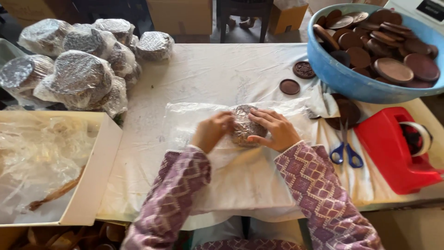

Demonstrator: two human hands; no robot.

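Most of the view is a white-covered table (217, 69), its near edge hidden under the person's patterned purple sleeves. Next biggest is a white box (99, 162) on the left, cut off by the frame, stuffed with crumpled clear plastic, then a heap of plastic-wrapped bundles (81, 76) at the far left corner, with the ones at the back partly out of view. Top right there's a blue tub (344, 76) full of brown discs, and its far rim runs off the picture. A red tape dispenser (393, 148) sits below it, right end clipped, with blue-handled scissors (345, 150) just beside. Dead centre, a clear plastic sheet (185, 122) lies flat, and on it sits the wrapped round stack (245, 124), kinda hard to make out through the shiny film. The left hand (212, 132) is curled against its left side and the right hand (276, 128) lies over its right side, fingers pressing the wrap down. Two loose dark discs (296, 78) lie further back near the tub.
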